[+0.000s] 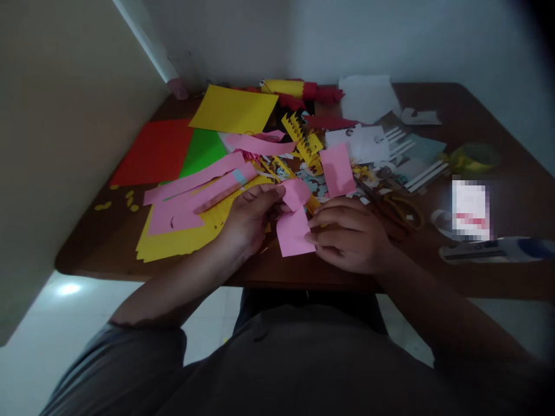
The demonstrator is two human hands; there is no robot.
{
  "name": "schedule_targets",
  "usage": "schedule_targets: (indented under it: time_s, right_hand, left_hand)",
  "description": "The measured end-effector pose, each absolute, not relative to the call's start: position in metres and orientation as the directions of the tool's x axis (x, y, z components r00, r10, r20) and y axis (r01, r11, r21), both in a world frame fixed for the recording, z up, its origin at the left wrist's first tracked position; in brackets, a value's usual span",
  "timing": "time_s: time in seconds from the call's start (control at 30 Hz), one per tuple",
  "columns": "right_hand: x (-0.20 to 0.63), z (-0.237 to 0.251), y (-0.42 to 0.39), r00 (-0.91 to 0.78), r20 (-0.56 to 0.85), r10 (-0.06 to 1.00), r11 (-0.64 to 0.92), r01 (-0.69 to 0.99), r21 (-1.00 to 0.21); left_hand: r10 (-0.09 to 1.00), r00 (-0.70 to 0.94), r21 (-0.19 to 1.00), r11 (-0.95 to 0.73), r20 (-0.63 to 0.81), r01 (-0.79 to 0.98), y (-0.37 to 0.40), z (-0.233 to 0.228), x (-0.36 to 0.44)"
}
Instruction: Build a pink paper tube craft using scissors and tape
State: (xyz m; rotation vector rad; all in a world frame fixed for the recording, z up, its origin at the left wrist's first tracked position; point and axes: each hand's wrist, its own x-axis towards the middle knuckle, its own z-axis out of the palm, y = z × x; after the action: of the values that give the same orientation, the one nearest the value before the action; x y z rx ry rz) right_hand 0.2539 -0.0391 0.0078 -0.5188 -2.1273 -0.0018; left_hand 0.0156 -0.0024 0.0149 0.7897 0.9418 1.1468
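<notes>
Nearest, at the front edge of the brown wooden table (pixel 498 277), both hands pinch one small folded pink paper slip (pixel 295 228): the left hand (pixel 249 222) closed on its upper flap, the right hand (pixel 349 234) curled over its right edge. This looks like mid-fold; pressing a crease cleanly calls for aligned edges. Beyond the slip lie two long pink strips (pixel 195 190), one pink rectangle (pixel 337 169), then one red (pixel 151 151), one green (pixel 203 151) and one yellow sheet (pixel 234 108).

A small pink paper piece (pixel 293 230) is lying near the front edge of the wooden table (pixel 498 271), folded partway up so its upper flap is curling back. The left hand (pixel 249 219) and right hand (pixel 351 234) are pinching it from both sides.
</notes>
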Motion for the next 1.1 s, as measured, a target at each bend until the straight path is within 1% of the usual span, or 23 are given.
schedule_targets:
  time_s: [0.1, 0.23, 0.4, 0.5, 0.67, 0.73, 0.8, 0.87, 0.97, 1.03, 1.1]
  right_hand:
    - [0.253, 0.007, -0.039, -0.486, 0.790, 0.373, 0.904, 0.382, -0.192]
    - [0.251, 0.005, -0.039, -0.465, 0.795, 0.389, 0.889, 0.417, -0.191]
    - [0.252, 0.003, -0.040, -0.428, 0.809, 0.403, 0.880, 0.424, -0.214]
    - [0.253, 0.005, -0.041, -0.421, 0.818, 0.392, 0.876, 0.444, -0.191]
    - [0.255, 0.011, -0.044, -0.358, 0.851, 0.384, 0.841, 0.515, -0.163]
    - [0.256, 0.012, -0.044, -0.327, 0.868, 0.373, 0.827, 0.541, -0.152]
    - [0.256, 0.012, -0.044, -0.301, 0.879, 0.369, 0.818, 0.554, -0.154]
    - [0.255, 0.011, -0.044, -0.275, 0.882, 0.383, 0.816, 0.548, -0.184]
    - [0.253, 0.010, -0.043, -0.254, 0.864, 0.435, 0.824, 0.500, -0.268]
    - [0.252, 0.011, -0.043, -0.269, 0.827, 0.494, 0.817, 0.469, -0.335]
    - [0.251, 0.011, -0.044, -0.285, 0.776, 0.562, 0.794, 0.449, -0.410]
  left_hand:
    - [0.974, 0.137, 0.895, 0.222, -0.182, -0.388, -0.003, 0.014, 0.016]
    - [0.981, 0.160, 0.904, 0.168, -0.112, -0.394, -0.009, 0.014, 0.021]
    - [0.994, 0.109, 0.927, 0.034, 0.007, -0.375, -0.019, 0.009, 0.027]
    - [0.995, 0.067, 0.953, -0.050, 0.073, -0.299, -0.022, 0.009, 0.026]
    - [0.979, 0.028, 0.975, -0.199, 0.202, -0.097, -0.029, 0.016, 0.024]
    - [0.966, 0.036, 0.966, -0.253, 0.255, -0.055, -0.033, 0.017, 0.025]
    - [0.962, 0.050, 0.963, -0.268, 0.270, -0.038, -0.036, 0.018, 0.025]
    - [0.969, 0.053, 0.969, -0.240, 0.243, -0.057, -0.038, 0.017, 0.026]
    - [0.977, 0.032, 0.973, -0.209, 0.213, -0.095, -0.039, 0.017, 0.025]
    - [0.977, 0.046, 0.975, -0.201, 0.206, -0.099, -0.038, 0.019, 0.023]
    - [0.975, 0.108, 0.977, -0.182, 0.193, -0.107, -0.035, 0.021, 0.020]
